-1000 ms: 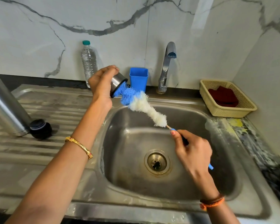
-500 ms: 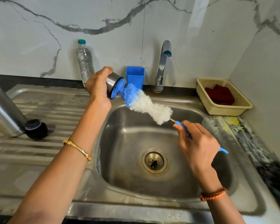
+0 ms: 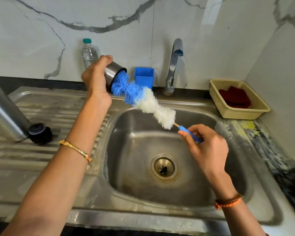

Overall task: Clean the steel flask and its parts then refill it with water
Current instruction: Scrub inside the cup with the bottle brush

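My left hand [image 3: 96, 82] grips a small steel cup-shaped flask cap [image 3: 113, 74], tilted with its mouth toward the sink. The blue tip of a bottle brush [image 3: 143, 101] sits inside the cap; its white bristles trail down to the right. My right hand [image 3: 206, 147] pinches the brush's blue handle [image 3: 191, 133] over the sink basin [image 3: 134, 167]. The steel flask body [image 3: 5, 113] stands on the drainboard at the far left. A black stopper [image 3: 39, 133] lies beside its base.
A tap [image 3: 174, 65] rises behind the basin, with a blue plastic cup [image 3: 144, 77] to its left. A clear water bottle [image 3: 89, 53] stands at the wall. A beige basket [image 3: 262, 106] holding a dark red cloth sits at the right. The drain [image 3: 164, 167] is open.
The brush has swung up and flattened out while its tip stays in the cap. My right hand has risen and shifted right. The left hand keeps holding the cap.
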{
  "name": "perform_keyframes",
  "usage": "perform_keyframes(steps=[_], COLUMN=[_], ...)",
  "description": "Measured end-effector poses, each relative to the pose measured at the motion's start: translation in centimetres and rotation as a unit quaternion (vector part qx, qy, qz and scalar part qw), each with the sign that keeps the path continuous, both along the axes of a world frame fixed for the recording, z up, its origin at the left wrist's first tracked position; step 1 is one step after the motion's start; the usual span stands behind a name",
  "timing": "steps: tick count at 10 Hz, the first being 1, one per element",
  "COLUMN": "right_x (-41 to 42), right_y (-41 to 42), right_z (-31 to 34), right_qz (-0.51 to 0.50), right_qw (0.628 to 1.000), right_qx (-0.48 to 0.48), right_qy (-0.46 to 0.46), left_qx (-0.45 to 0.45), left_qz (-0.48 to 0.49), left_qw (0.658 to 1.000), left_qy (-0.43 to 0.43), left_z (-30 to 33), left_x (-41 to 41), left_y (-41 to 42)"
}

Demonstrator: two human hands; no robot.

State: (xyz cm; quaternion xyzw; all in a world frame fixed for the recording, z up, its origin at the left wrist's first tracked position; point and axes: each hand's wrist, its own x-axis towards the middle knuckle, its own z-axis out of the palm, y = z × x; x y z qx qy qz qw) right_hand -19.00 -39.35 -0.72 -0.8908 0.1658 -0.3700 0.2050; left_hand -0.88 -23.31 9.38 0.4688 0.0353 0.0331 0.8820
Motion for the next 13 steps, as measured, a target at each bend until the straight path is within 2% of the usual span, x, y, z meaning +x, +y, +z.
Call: perform_keyframes(steps=[1, 2, 3, 4, 5, 6, 7, 8, 9, 10, 11, 12, 13], right_x=[-0.1, -0.1, 0.1, -0.1, -0.4, -0.9, -1.0, -1.3, -1.1, -0.6, -0.5, -0.3, -0.4], right_y=[0.4, 1.2, 1.4, 0.7, 0.0, 0.4, 0.9, 1.0, 0.8, 0.3, 1.5, 2.2, 2.5], right_z=[0.0, 2.0, 1.7, 1.9, 0.9, 0.1, 2.1, 2.0, 2.9, 2.9, 2.6, 3.7, 2.9], right_qz=[0.039, 0.178, 0.182, 0.174, 0.019, 0.022, 0.153, 0.155, 0.152, -0.017, 0.004, 0.143, 0.175], right_qw=[0.989, 0.680, 0.668, 0.851, 1.000, 0.998, 0.791, 0.714, 0.911, 0.996, 1.000, 0.774, 0.772], right_qx=[0.142, 0.676, 0.681, 0.482, -0.005, -0.045, 0.569, 0.643, 0.363, -0.083, 0.016, 0.595, 0.591], right_qy=[0.000, 0.221, 0.238, 0.116, -0.016, -0.028, 0.166, 0.232, 0.123, -0.003, -0.015, 0.164, 0.154], left_qx=[-0.002, -0.030, -0.026, -0.017, -0.008, 0.001, -0.031, -0.032, 0.021, 0.033, 0.031, -0.022, -0.020], left_qz=[-0.016, -0.043, -0.060, -0.036, -0.017, -0.005, -0.053, -0.092, -0.031, -0.009, -0.011, -0.074, -0.087], left_qw=[1.000, 0.998, 0.996, 0.999, 1.000, 0.999, 0.998, 0.995, 0.999, 0.998, 0.999, 0.997, 0.995], left_qy=[-0.004, -0.025, -0.058, -0.035, 0.016, 0.051, 0.031, -0.008, 0.019, 0.054, 0.038, -0.020, -0.052], left_z=[-0.5, -1.2, -0.9, -0.5, -0.5, -1.0, -1.6, -1.1, -0.3, -0.2, -0.6, -0.5, 0.0], left_x=[-0.1, 0.1, 0.2, 0.2, -0.1, -0.8, -1.2, -1.3, -0.6, -0.4, -0.3, 0.2, 0.4], left_y=[-0.1, 0.4, 0.6, 0.8, 0.4, -0.3, -0.4, -0.4, -0.1, -0.1, 0.3, 1.1, 1.5])
